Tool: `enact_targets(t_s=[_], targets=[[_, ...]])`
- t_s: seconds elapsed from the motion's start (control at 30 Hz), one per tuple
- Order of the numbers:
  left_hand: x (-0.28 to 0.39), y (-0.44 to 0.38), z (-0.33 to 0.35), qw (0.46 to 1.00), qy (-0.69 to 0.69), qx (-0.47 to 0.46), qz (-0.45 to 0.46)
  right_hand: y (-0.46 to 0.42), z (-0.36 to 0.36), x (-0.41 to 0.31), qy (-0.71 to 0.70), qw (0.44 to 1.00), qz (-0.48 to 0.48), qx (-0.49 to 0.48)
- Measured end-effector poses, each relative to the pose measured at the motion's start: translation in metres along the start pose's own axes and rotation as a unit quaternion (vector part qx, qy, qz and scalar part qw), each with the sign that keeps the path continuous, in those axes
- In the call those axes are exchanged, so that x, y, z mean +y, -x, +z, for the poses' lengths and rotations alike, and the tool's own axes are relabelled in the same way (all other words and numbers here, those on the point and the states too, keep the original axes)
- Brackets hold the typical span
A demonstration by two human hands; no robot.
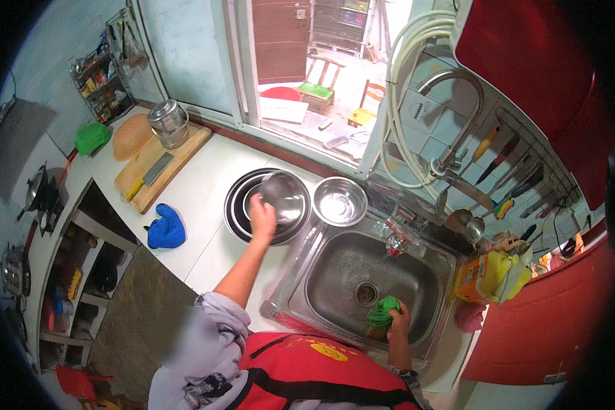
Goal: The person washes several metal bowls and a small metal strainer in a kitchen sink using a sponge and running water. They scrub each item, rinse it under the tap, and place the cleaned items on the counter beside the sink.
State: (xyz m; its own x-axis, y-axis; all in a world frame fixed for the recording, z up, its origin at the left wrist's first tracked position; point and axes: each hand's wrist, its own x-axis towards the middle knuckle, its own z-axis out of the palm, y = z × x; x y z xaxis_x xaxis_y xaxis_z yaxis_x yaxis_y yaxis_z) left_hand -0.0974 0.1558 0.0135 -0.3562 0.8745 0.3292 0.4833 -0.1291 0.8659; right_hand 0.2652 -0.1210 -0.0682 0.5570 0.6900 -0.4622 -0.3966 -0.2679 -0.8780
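Note:
My left hand [263,218] grips the rim of a blurred stainless steel bowl [286,197], tilted over a stack of larger metal bowls [234,230] on the counter left of the sink. Beside that stack sits another shiny steel bowl [340,201], near the sink's back left corner. My right hand [400,324] holds a bunched green cloth or scrubber [382,312] above the lower part of the stainless steel sink [333,271]. Wet streaks show in the basin, around its drain [366,294].
A cleaver [156,171] and a lidded metal pot [168,120] rest on a wooden cutting board [197,138]. A blue cloth [167,228] lies nearby. Right of the sink stands a yellow plastic jug [492,277]; utensils hang above. A curved faucet [474,102] rises behind the sink.

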Motion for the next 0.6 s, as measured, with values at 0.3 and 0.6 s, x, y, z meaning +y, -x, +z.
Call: enact_targets(t_s=[0.3,0.6], targets=[[0.025,-0.013,0.037,0.964,-0.089,-0.131,0.216,-0.018,-0.010,0.015,0.072,0.997,0.017,-0.016],[0.016,0.036,0.141,0.798,-0.230,-0.331,0.448,-0.004,0.009,-0.004,-0.010,0.997,0.071,0.020]])
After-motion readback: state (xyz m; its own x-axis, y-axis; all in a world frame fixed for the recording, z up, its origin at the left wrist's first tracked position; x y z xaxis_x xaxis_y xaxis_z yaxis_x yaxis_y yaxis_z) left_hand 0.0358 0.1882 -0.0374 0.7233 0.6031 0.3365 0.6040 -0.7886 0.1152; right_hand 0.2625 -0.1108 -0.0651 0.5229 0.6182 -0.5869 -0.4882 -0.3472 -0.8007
